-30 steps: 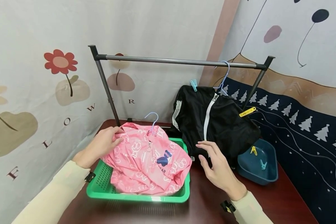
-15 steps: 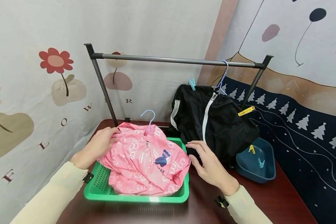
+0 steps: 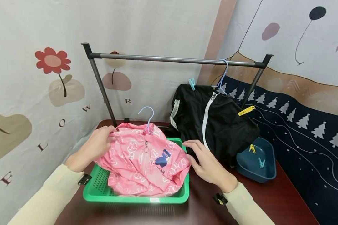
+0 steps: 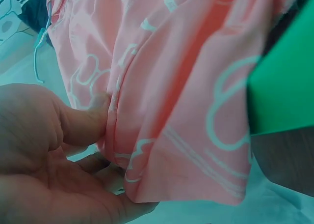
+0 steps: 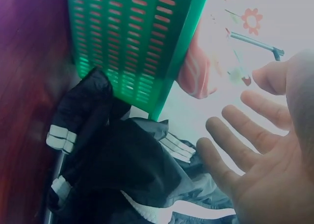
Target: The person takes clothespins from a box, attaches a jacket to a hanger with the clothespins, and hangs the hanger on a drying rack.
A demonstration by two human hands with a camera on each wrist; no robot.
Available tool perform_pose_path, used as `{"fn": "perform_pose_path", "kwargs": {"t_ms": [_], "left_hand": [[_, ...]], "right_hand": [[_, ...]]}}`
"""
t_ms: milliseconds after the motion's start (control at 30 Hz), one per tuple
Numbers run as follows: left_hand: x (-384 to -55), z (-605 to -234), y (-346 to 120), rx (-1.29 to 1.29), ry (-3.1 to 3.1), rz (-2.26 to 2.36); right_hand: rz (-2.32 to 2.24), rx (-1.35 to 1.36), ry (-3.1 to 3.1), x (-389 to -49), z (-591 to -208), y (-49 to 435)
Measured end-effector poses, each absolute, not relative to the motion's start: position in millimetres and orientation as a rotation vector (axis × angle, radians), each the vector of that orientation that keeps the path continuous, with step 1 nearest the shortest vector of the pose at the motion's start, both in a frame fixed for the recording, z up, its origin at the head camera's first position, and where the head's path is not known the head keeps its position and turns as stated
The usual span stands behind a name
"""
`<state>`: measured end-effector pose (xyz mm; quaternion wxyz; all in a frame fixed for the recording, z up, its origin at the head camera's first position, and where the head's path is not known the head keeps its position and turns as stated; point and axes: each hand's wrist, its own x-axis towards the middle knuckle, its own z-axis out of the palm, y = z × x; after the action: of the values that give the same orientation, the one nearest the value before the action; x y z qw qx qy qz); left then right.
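A pink jacket (image 3: 140, 162) with white outlines and a dark blue bear print lies in a green basket (image 3: 135, 200). From its collar sticks up the hook of a light blue hanger (image 3: 150, 115); the rest of the hanger is hidden inside. My left hand (image 3: 94, 147) pinches the jacket's left shoulder between thumb and fingers, plain in the left wrist view (image 4: 64, 155). Beside the jacket's right sleeve is my right hand (image 3: 209, 165), its fingers spread. In the right wrist view that hand (image 5: 265, 150) holds nothing, apart from the pink cloth.
Behind stands a metal clothes rack (image 3: 157, 58). A black jacket (image 3: 228, 128) hangs from it on a blue hanger (image 3: 223, 76), with a blue clothespin (image 3: 192, 83) and a yellow clothespin (image 3: 246, 110). At right, a dark blue bin (image 3: 256, 172) holds clothespins (image 3: 261, 162).
My right hand has moved left, from in front of the black jacket to the pink jacket's right sleeve. The left hand stays at the left shoulder. The view has shifted slightly.
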<state>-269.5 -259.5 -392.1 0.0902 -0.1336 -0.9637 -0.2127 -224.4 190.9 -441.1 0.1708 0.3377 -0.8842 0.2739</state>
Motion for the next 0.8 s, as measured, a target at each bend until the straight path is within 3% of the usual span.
{"fn": "perform_pose_path", "kwargs": {"t_ms": [800], "left_hand": [[-236, -351, -240, -0.446, -2.356, -0.691]], "right_hand": [[1.003, 0.999, -2.436, -233, -435, 181]]}}
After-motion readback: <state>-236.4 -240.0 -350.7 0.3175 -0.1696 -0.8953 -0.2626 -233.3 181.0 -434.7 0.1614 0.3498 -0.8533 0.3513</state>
